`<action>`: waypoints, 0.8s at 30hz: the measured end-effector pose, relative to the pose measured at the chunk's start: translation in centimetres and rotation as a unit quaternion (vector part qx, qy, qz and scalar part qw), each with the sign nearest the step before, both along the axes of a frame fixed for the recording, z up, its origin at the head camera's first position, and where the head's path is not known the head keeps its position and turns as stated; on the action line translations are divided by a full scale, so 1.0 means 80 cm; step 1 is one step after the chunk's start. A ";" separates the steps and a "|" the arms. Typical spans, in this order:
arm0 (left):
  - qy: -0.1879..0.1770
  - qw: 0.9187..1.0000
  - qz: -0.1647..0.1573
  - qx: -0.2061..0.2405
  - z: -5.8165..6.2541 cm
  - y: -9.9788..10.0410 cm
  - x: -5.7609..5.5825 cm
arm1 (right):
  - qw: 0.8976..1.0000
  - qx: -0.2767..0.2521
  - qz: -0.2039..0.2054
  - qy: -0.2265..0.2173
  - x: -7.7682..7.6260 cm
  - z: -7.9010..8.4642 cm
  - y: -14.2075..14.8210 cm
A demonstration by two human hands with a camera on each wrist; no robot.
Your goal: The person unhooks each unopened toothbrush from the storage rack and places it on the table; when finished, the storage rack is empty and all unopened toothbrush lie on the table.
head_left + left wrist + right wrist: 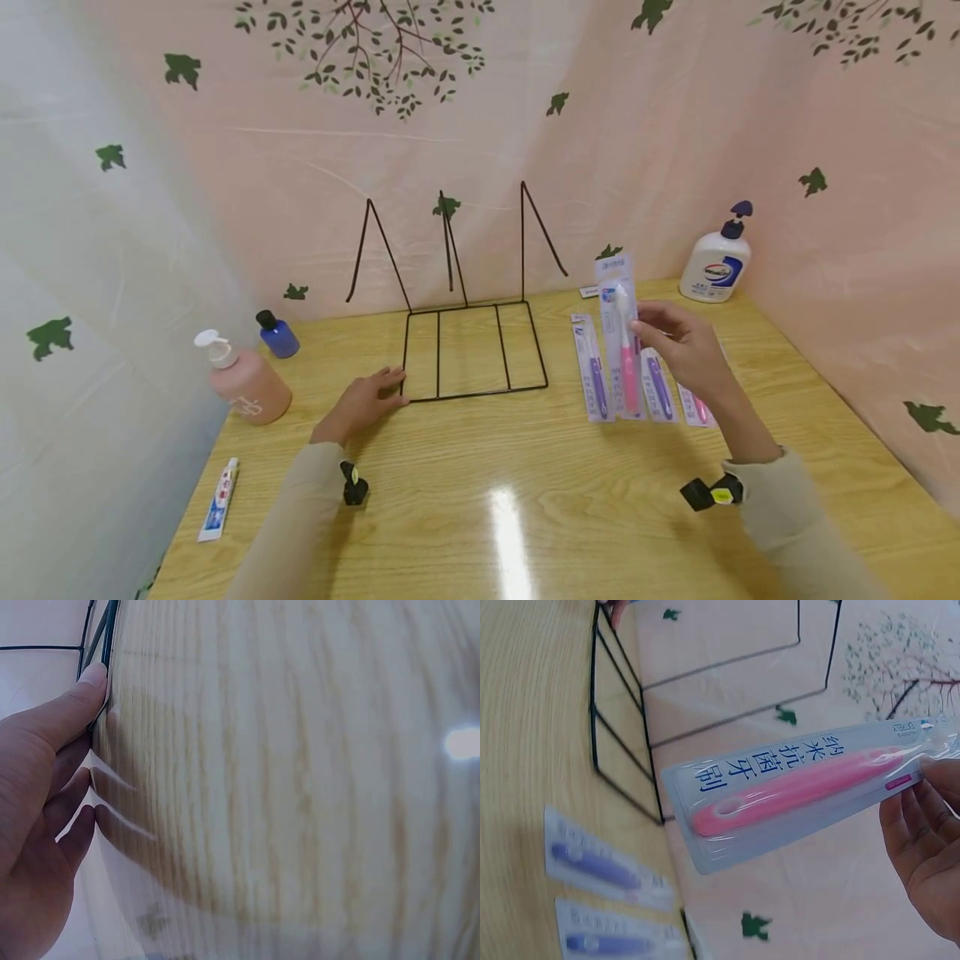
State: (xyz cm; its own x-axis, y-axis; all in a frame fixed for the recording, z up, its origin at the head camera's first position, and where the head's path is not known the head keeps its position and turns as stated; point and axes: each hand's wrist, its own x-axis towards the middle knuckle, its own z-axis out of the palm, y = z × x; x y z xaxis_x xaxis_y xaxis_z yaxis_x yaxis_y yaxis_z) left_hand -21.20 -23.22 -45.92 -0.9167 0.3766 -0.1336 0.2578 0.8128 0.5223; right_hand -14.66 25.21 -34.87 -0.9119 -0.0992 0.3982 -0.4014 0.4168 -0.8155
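My right hand (690, 346) pinches the edge of a packaged toothbrush (627, 371) with a pink handle, held upright above the table. In the right wrist view, this toothbrush pack (795, 784) shows blue lettering, the thumb on its front and fingers behind. Below it lie two purple toothbrush packs (592, 367) and a pink toothbrush pack (699, 407), partly hidden by the hand. At the left front corner of a black wire rack (474, 394), my left hand (363, 406) grips the frame. The left wrist view shows the thumb (91, 679) against the wire.
On the left stand a pink pump bottle (251, 387) and a small blue bottle (279, 336), with a toothpaste tube (219, 500) lying nearer. A white pump bottle (715, 267) stands at the back right. Patterned cloth (465, 150) hangs behind the wooden table (420, 500).
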 end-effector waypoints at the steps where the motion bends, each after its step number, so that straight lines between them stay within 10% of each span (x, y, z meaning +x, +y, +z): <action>1: -0.001 1.000 0.000 0.001 0.000 0.000 0.000 | 1.000 0.005 -0.009 -0.006 0.000 -0.002 0.008; 16: -0.004 1.000 -0.001 0.003 0.003 -0.001 0.001 | 0.991 0.027 -0.108 -0.074 -0.008 -0.048 0.151; 24: -0.001 1.000 0.000 0.000 0.007 -0.001 0.000 | 0.970 0.079 -0.147 -0.175 -0.013 -0.073 0.220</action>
State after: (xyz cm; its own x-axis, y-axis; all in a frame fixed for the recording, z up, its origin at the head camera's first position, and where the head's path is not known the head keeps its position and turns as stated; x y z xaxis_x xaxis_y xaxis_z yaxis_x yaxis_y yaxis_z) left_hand -21.16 -23.28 -45.34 -0.9161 0.3771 -0.1366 0.2567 0.8130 0.5225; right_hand -15.68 42.80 -40.70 -0.9868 0.1505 0.0593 0.0438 0.6017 -0.7975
